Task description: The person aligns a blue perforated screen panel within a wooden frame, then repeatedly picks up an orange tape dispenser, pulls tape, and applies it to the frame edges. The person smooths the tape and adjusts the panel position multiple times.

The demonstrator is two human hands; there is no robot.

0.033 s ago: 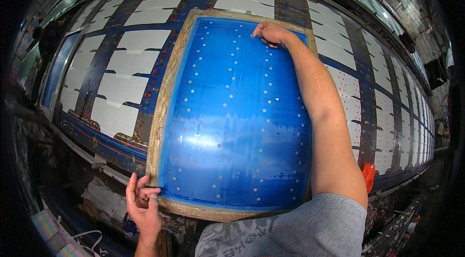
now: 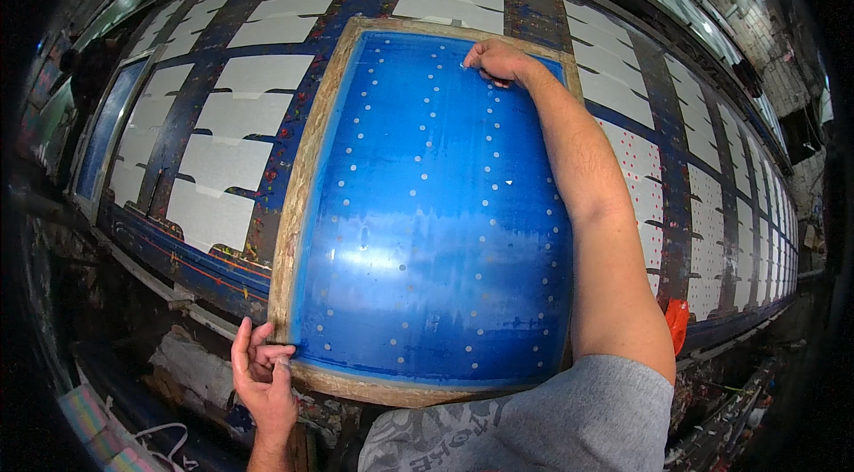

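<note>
Left hand (image 2: 263,372): my fingers pinch the near left corner of the wooden frame.
Right hand (image 2: 498,60): my fingers press on the far edge.
Screen frame (image 2: 307,169): blue dotted mesh, flat on the worktop (image 2: 200,272).
White sheets (image 2: 224,161): left, in rows.

White fabric pieces (image 2: 218,161) on long table (image 2: 676,205) (orange thing (image 2: 677,322) at rt edge).
</note>
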